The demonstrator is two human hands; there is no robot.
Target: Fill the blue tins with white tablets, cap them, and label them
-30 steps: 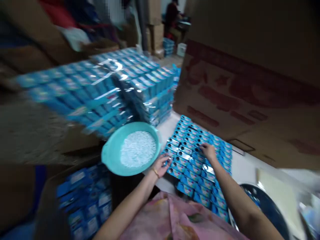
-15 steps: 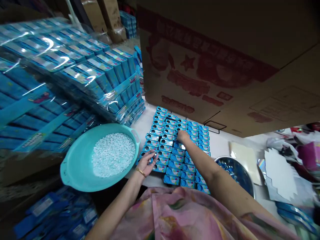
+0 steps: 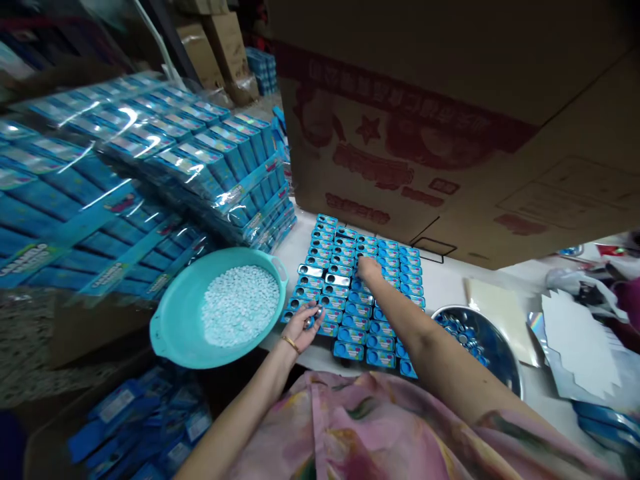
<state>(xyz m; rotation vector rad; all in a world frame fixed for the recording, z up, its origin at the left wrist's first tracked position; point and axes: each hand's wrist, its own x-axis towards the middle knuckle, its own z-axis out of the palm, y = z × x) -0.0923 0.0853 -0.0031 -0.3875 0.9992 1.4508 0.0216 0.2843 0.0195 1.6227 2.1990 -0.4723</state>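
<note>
Rows of small blue tins lie side by side on the white table, many with a round spot near one end, dark on some and blue on others. My left hand is closed on small shiny silver-and-blue round pieces at the near left edge of the rows. Over the middle rows, my right hand points down with fingers drawn together at a tin; its fingertips and anything in them are hidden. A steel bowl holding similar shiny blue pieces sits right of my right forearm.
A turquoise basin of small white pellets stands at left. Behind it rise plastic-wrapped stacks of blue boxes. A large cardboard carton looms over the table's far side. Blue packs fill a box below; cream sheets lie right.
The view has shifted a little, so most things sit slightly farther right. My left hand keeps its shiny pieces near the tins; my right hand stays over the middle rows.
</note>
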